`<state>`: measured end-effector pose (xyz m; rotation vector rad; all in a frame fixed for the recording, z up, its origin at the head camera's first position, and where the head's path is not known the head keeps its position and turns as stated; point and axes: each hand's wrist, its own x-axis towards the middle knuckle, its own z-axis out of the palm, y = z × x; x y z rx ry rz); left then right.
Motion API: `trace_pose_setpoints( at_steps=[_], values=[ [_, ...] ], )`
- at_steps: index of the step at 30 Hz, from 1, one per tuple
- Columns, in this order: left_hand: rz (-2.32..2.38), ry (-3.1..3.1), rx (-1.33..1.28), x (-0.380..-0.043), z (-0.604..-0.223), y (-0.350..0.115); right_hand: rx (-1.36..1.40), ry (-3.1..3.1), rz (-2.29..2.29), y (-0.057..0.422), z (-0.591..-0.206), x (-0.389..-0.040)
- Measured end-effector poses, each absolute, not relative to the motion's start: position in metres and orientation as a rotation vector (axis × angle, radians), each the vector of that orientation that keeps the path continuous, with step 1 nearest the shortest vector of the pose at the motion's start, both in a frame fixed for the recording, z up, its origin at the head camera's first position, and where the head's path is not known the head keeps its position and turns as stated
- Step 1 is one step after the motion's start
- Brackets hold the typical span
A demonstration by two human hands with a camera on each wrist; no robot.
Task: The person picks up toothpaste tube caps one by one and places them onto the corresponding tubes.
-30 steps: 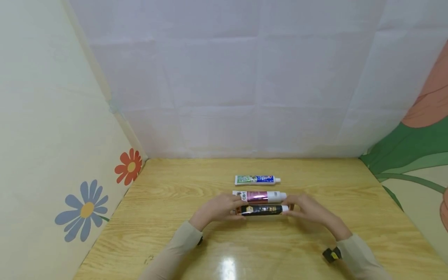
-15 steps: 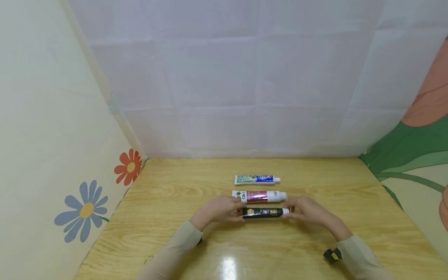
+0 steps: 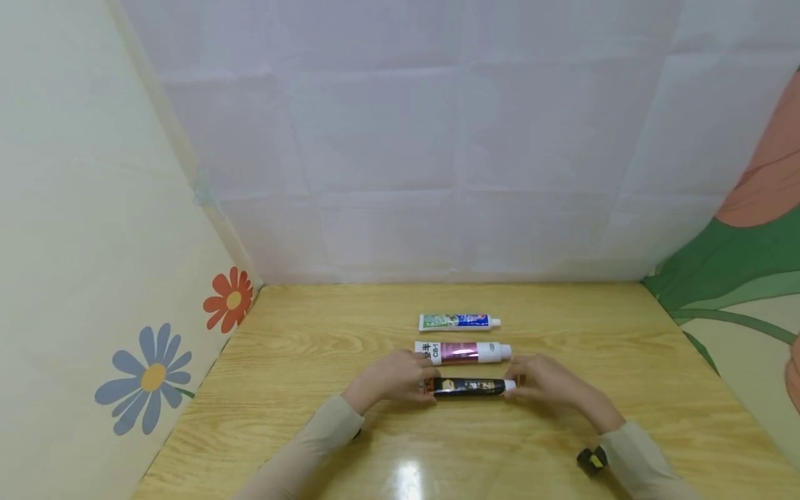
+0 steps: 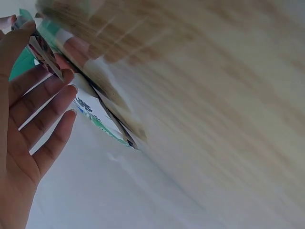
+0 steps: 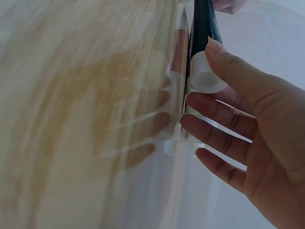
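Note:
A black toothpaste tube (image 3: 471, 387) with a white cap lies crosswise, nearest to the person of three tubes. My left hand (image 3: 394, 377) pinches its flat tail end between thumb and fingers; the left wrist view shows that patterned tail (image 4: 45, 55), with the other fingers loosely spread. At the opposite end, my right hand (image 3: 550, 382) holds the white cap (image 5: 208, 76), thumb on one side and fingers on the other. Just beyond lies a pink and white tube (image 3: 459, 352), parallel to the black one and apart from it.
Farther back is a smaller green and blue toothpaste tube (image 3: 455, 321), its cap also to the right. All rest on a glossy wood-grain table (image 3: 300, 319). A white sheet (image 3: 387, 139) rises behind the table, and flower-patterned walls (image 3: 153, 375) flank it.
Both hands have drawn the black tube a little toward the person, widening its gap from the pink and white tube. The two farther tubes have stayed put.

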<state>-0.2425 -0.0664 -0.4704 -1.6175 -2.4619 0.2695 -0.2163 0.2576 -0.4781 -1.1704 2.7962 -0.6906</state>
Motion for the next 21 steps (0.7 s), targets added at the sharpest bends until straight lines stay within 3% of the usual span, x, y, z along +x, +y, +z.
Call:
trace_pose_setpoints(
  at_steps=[21],
  values=[
    [0.331, -2.507, -1.616, -0.245, -0.4786, -0.0634, -1.159, 2.805, -0.643, 0.2566, -0.4824, -0.2176]
  ],
)
